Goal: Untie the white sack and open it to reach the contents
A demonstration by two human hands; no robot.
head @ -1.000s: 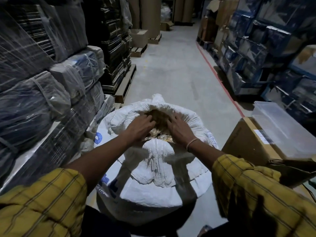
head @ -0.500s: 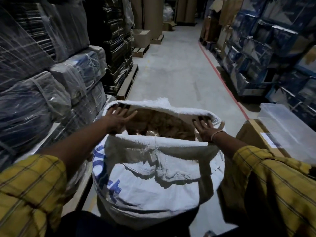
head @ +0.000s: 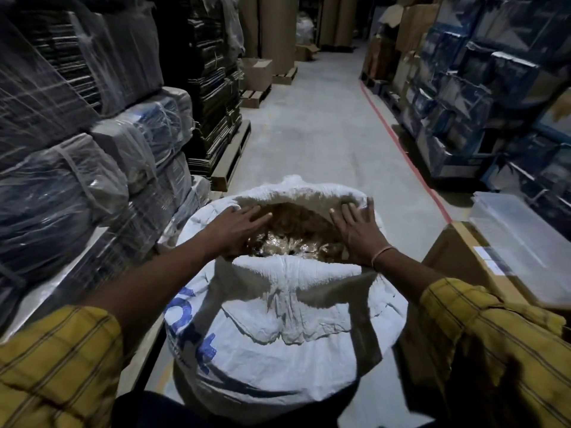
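Note:
A big white woven sack (head: 278, 329) with blue print stands on the floor right in front of me, its mouth wide open. Inside lie brown and golden crinkly contents (head: 293, 233). My left hand (head: 238, 227) reaches over the left rim, fingers spread flat above the contents. My right hand (head: 358, 233) lies flat on the right side of the mouth, its fingertips on the far rim, a thin band at the wrist. Neither hand grips anything.
Plastic-wrapped bundles (head: 77, 186) are stacked close on the left, on pallets (head: 231, 156). A cardboard box (head: 463, 267) with a clear plastic lid (head: 519, 242) stands at the right. Blue stacked cartons (head: 494, 97) line the right side behind a red floor line (head: 401, 146).
The sack's mouth went from bunched to stretched wide. My hands, spread to the outer rims half a second ago, have since moved inward over the contents.

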